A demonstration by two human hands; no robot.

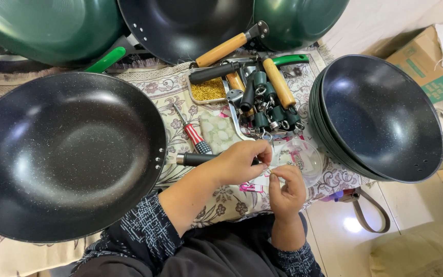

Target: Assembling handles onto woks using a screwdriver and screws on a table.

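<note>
1. A very small, pale part [270,169] is pinched between the fingertips of both hands, just above the front edge of the desk; it is too small to tell what kind of part it is.
2. The left hand [242,161] is closed, its fingertips pressed together on this small part.
3. The right hand [287,191] is also closed on the part from below, with the thumb and forefinger touching it.
4. Just behind the left hand lies a black handle with a metal end [193,158], and beside it a screwdriver with a red, white and blue grip [195,136].
5. Near the right hand lies clear plastic wrapping [303,156].
6. Further back there is a small tray of golden screws [208,90] and a pile of handles [262,97], some wooden, some dark green.
7. A large black wok [62,154] stands at the left of the hands.
8. A stack of black woks [380,118] stands at the right.
9. The desk is covered with a flower-pattern cloth [221,200].
</note>
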